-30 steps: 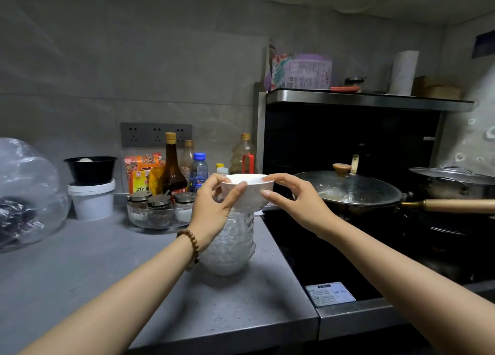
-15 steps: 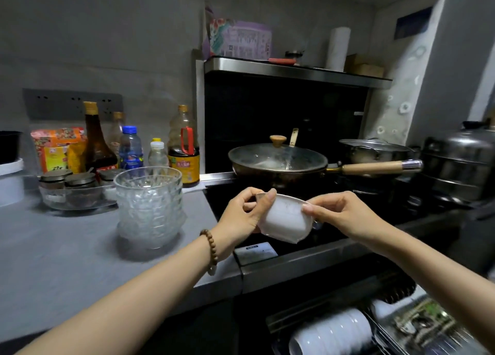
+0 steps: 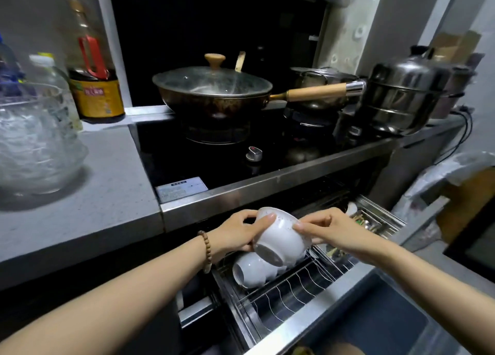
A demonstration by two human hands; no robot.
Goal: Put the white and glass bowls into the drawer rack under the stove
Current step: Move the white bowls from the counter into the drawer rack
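At 6 o'clock, the left hand and right hand each clamp their grip on the rim of the white bowl, tipping it sideways, likely so it slots beside the racked bowls in the drawer rack just below. The glass bowls sit stacked on the desk at 9 o'clock.

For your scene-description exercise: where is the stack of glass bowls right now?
In the head view the stack of glass bowls stands at far left on the grey countertop, left of the stove, near the red-handled bottle.
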